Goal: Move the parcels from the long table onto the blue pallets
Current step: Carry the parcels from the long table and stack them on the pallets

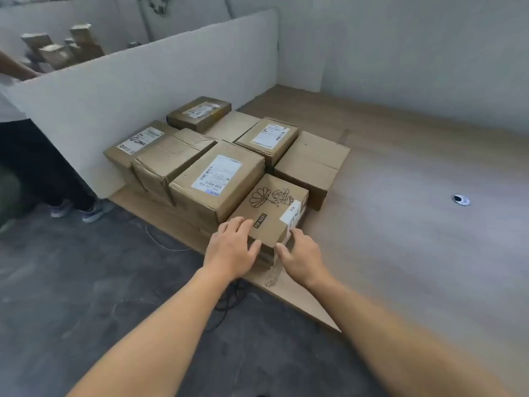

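Head view, left hand [232,247], right hand [302,255], fingers [239,226] spread, touching parcel [272,209] corner

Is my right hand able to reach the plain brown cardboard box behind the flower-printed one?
Probably yes: the plain brown cardboard box lies uncovered, its right side free, just beyond the right hand.

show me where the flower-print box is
Centre of the head view: the flower box lies right of the large labelled box, its near corner between the left hand and right hand.
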